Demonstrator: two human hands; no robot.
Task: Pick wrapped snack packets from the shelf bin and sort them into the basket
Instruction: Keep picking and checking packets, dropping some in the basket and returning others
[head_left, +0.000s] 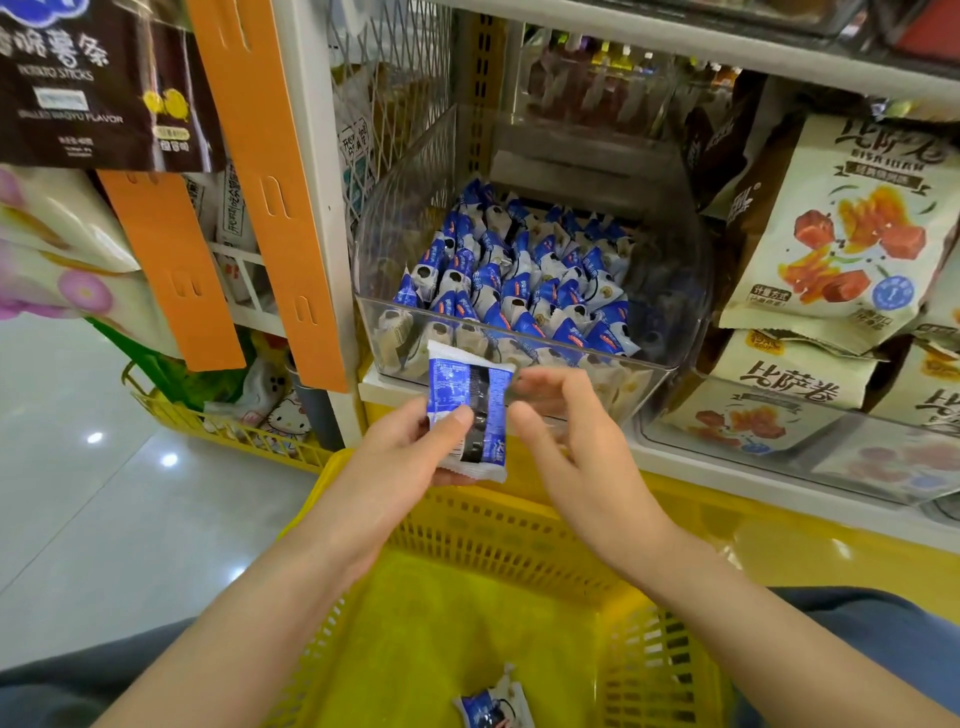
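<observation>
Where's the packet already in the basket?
Head view, bottom centre: the loose packet lies in the yellow basket, between the forearms, below the held packet in the left hand.

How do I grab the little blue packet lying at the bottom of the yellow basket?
Come straight down from above, because the yellow basket has tall walls all round it. Pinch the blue packet by the flat white crimped end on its far side. That end is thin and probably easiest to nip. Its near part is cut off by the picture's edge.

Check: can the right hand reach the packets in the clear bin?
Probably yes: the right hand is empty, just before the clear bin, whose open top leaves the packets exposed.
</observation>
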